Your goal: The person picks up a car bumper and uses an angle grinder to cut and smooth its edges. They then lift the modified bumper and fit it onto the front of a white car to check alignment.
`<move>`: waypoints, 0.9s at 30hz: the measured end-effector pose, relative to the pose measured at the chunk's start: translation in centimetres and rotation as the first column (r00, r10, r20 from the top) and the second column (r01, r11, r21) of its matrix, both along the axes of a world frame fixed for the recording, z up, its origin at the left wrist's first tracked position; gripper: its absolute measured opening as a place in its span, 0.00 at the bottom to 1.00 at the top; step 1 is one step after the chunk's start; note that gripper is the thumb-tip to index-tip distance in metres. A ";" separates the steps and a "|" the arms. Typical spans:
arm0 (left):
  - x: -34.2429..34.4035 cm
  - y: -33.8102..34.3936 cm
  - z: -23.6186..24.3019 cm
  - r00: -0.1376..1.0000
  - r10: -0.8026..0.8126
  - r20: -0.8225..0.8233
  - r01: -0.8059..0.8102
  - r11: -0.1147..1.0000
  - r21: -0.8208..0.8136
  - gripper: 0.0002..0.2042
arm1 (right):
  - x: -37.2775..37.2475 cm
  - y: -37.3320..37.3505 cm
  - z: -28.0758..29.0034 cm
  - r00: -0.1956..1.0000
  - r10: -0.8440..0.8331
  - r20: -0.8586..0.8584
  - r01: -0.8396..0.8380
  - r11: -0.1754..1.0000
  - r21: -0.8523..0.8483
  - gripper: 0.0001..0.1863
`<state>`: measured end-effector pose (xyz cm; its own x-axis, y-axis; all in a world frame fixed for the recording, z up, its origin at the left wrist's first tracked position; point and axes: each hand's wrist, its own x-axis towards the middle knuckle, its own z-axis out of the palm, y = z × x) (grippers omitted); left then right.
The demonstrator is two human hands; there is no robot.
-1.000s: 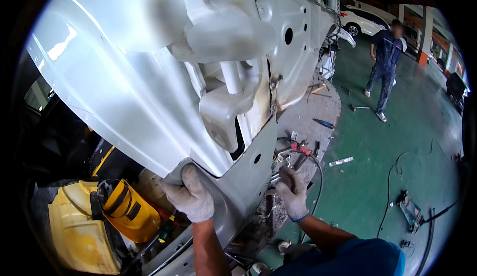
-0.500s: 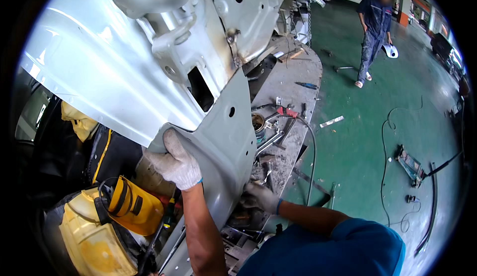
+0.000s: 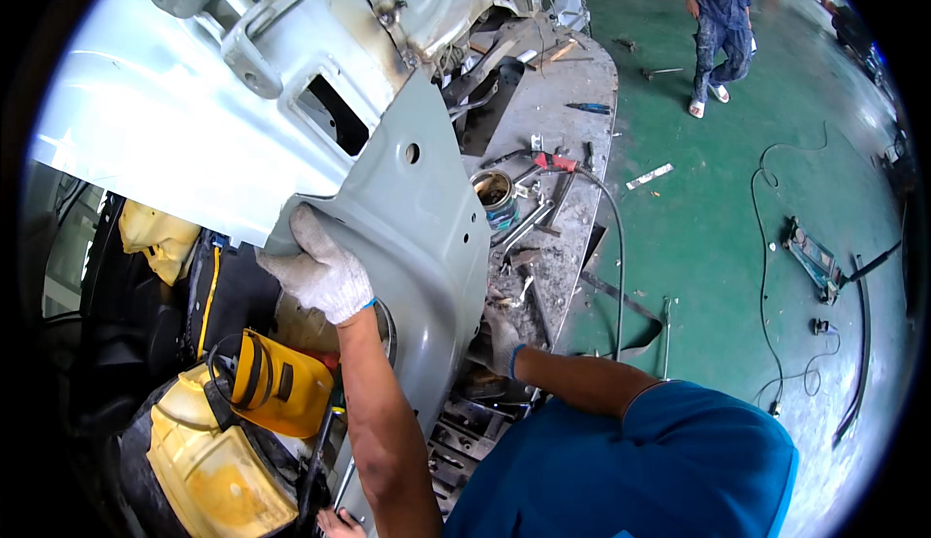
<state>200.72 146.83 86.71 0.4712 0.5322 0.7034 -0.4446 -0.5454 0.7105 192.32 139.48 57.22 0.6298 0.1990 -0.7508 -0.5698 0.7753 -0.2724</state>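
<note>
A grey sheet-metal body panel lies partly over a white car body, its upper corner standing away from the bodywork. My left hand, in a white knit glove, grips the panel's left edge, thumb on the top face and fingers curling under. At the panel's lower right edge is my gloved right hand; its fingers go out of sight behind the metal, seemingly clasping that edge. Holes in the panel show near its upper corner and right side. Above my left hand, the white body has a hinge bracket and a rectangular opening.
A grey platform at right bears an open can, a red-handled clamp with cable and scattered tools. A yellow welding mask sits lower left. Another bare hand shows at the bottom. A person stands on the green floor.
The panel's upper corner has come away from the white body and tilted up. Both my hands stay at its edges. The view has shifted, and the person in the background is now partly cut off.
</note>
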 end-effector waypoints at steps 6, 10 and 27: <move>0.3 -0.1 -0.9 0.996 0.083 -0.020 -0.081 0.992 0.097 0.34 | -2.2 0.1 -0.8 0.996 0.070 0.056 -0.073 0.996 0.044 0.21; -0.3 1.3 -0.1 0.990 0.138 0.028 -0.141 0.979 0.150 0.35 | -4.2 -1.9 2.3 0.936 0.187 0.299 -0.278 0.912 0.300 0.23; 0.0 0.5 0.0 0.995 -0.088 0.054 0.088 0.996 0.008 0.33 | -3.5 -1.5 -2.0 0.865 0.158 0.477 -0.292 0.931 0.220 0.25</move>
<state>200.72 147.33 86.72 0.4768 0.4863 0.7322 -0.5292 -0.5062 0.6809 188.79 137.95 55.19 0.7935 0.5322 -0.2950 -0.6075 0.7213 -0.3327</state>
